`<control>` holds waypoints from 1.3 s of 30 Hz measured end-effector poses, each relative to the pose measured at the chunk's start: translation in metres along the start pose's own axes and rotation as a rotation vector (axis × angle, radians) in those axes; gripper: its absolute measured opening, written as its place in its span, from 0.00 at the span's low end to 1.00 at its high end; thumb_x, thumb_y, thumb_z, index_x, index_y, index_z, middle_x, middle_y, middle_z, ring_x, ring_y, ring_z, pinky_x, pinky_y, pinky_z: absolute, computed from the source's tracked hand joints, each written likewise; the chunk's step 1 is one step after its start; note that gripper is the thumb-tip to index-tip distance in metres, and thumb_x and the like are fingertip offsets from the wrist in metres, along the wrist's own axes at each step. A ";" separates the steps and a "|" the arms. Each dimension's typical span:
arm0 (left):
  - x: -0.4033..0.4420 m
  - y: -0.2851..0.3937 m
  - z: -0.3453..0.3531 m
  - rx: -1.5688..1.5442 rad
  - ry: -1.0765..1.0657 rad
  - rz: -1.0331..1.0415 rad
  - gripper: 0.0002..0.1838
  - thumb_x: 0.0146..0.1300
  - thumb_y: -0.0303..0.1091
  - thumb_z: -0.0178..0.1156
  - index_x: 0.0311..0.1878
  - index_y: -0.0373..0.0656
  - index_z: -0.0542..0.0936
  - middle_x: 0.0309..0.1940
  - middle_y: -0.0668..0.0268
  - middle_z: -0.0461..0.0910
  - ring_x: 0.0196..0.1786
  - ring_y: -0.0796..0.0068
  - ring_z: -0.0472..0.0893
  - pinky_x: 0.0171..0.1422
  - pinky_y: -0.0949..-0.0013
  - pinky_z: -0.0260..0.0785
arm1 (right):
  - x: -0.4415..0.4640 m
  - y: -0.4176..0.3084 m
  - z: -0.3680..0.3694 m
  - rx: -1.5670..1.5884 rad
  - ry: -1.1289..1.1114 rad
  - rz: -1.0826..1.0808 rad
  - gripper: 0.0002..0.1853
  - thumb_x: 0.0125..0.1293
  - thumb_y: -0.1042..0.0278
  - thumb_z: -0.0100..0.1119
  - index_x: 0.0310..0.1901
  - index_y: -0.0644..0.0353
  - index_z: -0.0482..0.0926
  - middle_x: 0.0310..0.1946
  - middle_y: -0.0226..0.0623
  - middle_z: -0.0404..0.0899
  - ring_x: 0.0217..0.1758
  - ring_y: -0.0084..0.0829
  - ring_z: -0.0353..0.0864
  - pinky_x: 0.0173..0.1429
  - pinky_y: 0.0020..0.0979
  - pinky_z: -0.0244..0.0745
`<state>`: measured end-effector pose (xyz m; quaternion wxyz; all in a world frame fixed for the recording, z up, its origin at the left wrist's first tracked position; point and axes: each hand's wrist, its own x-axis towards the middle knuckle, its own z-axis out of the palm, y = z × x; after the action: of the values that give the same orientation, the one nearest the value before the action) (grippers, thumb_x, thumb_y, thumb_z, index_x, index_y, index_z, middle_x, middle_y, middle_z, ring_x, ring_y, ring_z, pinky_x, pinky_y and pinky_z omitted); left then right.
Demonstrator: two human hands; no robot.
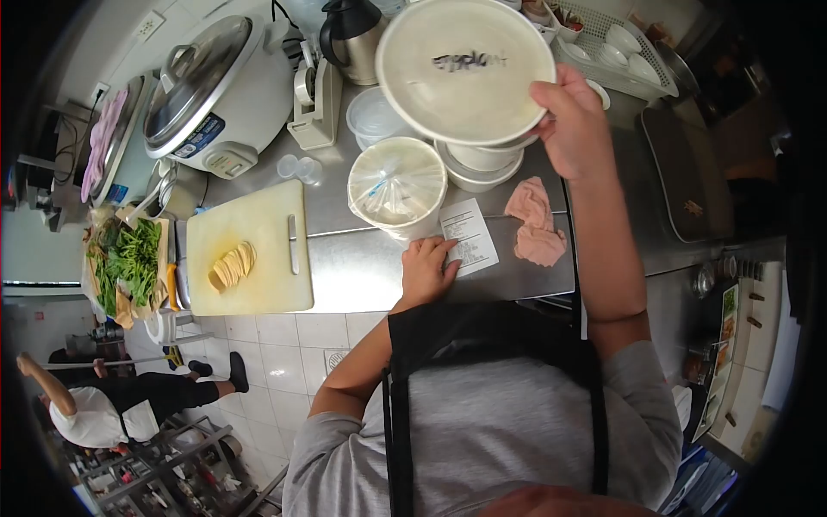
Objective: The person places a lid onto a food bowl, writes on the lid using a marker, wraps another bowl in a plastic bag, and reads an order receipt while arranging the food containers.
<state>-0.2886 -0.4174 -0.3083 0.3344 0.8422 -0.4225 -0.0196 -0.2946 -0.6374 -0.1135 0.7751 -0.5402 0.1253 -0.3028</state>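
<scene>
Raised over the back of the counter, a round white lidded container [465, 86] marked "eggplant" is held at its rim by my right hand [579, 129]. The thumb lies on top; the container's underside is mostly hidden. White bowls [482, 177] stand beneath it. My left hand [426, 267] rests on the counter with its fingers fairly flat, touching the edge of a printed paper slip [474, 241]. Just behind that hand is a white tub [396, 194] covered with clear plastic. A crumpled pink cloth [537, 224] lies right of the slip.
Sliced pale yellow food [233, 267] sits on a cutting board [250, 198] at left. Beyond are a tray of leafy greens [133, 258], a rice cooker [220, 95], a tape dispenser [314, 108] and a steel jug [355, 39]. A person [112, 405] stands on the floor at lower left.
</scene>
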 end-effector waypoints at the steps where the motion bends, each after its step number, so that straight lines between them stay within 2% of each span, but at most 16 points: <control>1: 0.000 0.000 0.001 -0.001 0.001 0.003 0.20 0.40 0.34 0.63 0.42 0.50 0.75 0.37 0.68 0.72 0.42 0.63 0.68 0.44 0.63 0.59 | -0.005 -0.001 0.010 0.014 -0.020 0.037 0.08 0.50 0.73 0.54 0.29 0.61 0.65 0.20 0.32 0.70 0.17 0.19 0.69 0.24 0.21 0.71; 4: 0.000 -0.002 0.002 -0.032 0.006 0.010 0.20 0.40 0.34 0.63 0.41 0.49 0.75 0.38 0.68 0.71 0.42 0.63 0.68 0.44 0.63 0.59 | -0.020 0.007 0.040 0.050 -0.078 0.157 0.08 0.50 0.73 0.54 0.28 0.61 0.64 0.20 0.32 0.70 0.19 0.20 0.71 0.21 0.21 0.71; 9: 0.000 -0.003 0.002 -0.020 -0.003 0.017 0.20 0.40 0.34 0.63 0.42 0.48 0.75 0.39 0.68 0.71 0.43 0.62 0.68 0.45 0.62 0.58 | -0.046 0.070 0.054 0.043 -0.186 0.296 0.09 0.50 0.73 0.55 0.27 0.60 0.63 0.21 0.30 0.69 0.19 0.19 0.71 0.19 0.22 0.71; 11: -0.001 -0.002 0.001 -0.014 -0.002 0.026 0.20 0.40 0.34 0.63 0.42 0.47 0.75 0.39 0.68 0.71 0.44 0.62 0.67 0.45 0.62 0.58 | -0.054 0.089 0.054 0.014 -0.155 0.364 0.09 0.53 0.72 0.54 0.28 0.58 0.63 0.21 0.28 0.68 0.21 0.17 0.71 0.20 0.21 0.71; 15: 0.000 -0.001 -0.001 -0.004 -0.013 0.022 0.19 0.41 0.34 0.63 0.41 0.46 0.74 0.40 0.67 0.71 0.45 0.61 0.67 0.45 0.62 0.58 | -0.062 0.088 0.050 -0.009 -0.140 0.475 0.08 0.54 0.70 0.54 0.29 0.59 0.64 0.22 0.30 0.68 0.20 0.17 0.70 0.20 0.22 0.70; 18: -0.001 -0.002 0.001 0.010 -0.015 0.018 0.20 0.42 0.35 0.62 0.42 0.46 0.74 0.40 0.67 0.70 0.45 0.61 0.67 0.45 0.62 0.58 | -0.072 0.078 0.037 -0.007 -0.191 0.605 0.07 0.58 0.68 0.50 0.35 0.60 0.66 0.22 0.29 0.68 0.21 0.17 0.70 0.21 0.21 0.69; 21: -0.002 -0.005 0.002 -0.004 -0.010 0.029 0.22 0.41 0.34 0.63 0.44 0.48 0.74 0.39 0.67 0.70 0.44 0.62 0.67 0.44 0.63 0.58 | -0.086 0.101 -0.004 -0.201 -0.212 0.552 0.08 0.58 0.67 0.49 0.37 0.60 0.69 0.23 0.28 0.68 0.22 0.18 0.71 0.23 0.22 0.68; 24: -0.002 -0.005 0.002 -0.021 -0.006 0.020 0.22 0.40 0.34 0.63 0.45 0.49 0.74 0.39 0.67 0.71 0.44 0.62 0.67 0.44 0.63 0.58 | -0.105 0.148 -0.056 -0.717 -0.230 0.337 0.06 0.55 0.71 0.48 0.33 0.61 0.73 0.25 0.33 0.71 0.26 0.26 0.74 0.29 0.25 0.68; 27: -0.001 -0.004 0.003 -0.019 -0.014 0.009 0.23 0.40 0.34 0.63 0.45 0.49 0.74 0.38 0.68 0.71 0.43 0.63 0.67 0.44 0.63 0.58 | -0.121 0.160 -0.067 -0.951 -0.228 0.031 0.07 0.50 0.77 0.47 0.30 0.60 0.75 0.26 0.38 0.71 0.30 0.36 0.73 0.35 0.32 0.67; 30: -0.001 -0.005 0.003 -0.020 -0.017 0.006 0.23 0.40 0.34 0.63 0.45 0.49 0.74 0.38 0.68 0.71 0.44 0.63 0.67 0.44 0.63 0.58 | -0.130 0.162 -0.070 -1.139 -0.278 -0.052 0.10 0.46 0.80 0.46 0.30 0.56 0.75 0.27 0.39 0.71 0.33 0.41 0.70 0.38 0.36 0.65; 33: -0.002 -0.004 0.003 -0.021 -0.015 0.008 0.23 0.40 0.35 0.63 0.45 0.50 0.74 0.38 0.68 0.71 0.44 0.63 0.67 0.44 0.63 0.58 | -0.137 0.167 -0.068 -1.188 -0.266 -0.144 0.11 0.46 0.82 0.44 0.28 0.56 0.75 0.28 0.38 0.68 0.33 0.39 0.69 0.39 0.34 0.64; 39: -0.002 -0.005 0.003 -0.021 -0.019 0.011 0.24 0.40 0.35 0.64 0.46 0.50 0.74 0.38 0.68 0.70 0.44 0.63 0.66 0.44 0.63 0.57 | -0.139 0.171 -0.064 -1.253 -0.242 -0.145 0.12 0.45 0.82 0.45 0.27 0.53 0.76 0.29 0.37 0.67 0.34 0.38 0.68 0.39 0.34 0.63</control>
<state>-0.2876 -0.4153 -0.3141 0.3395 0.8359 -0.4302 -0.0302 -0.3800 -0.5618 -0.3125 0.2989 -0.9281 0.1533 -0.1609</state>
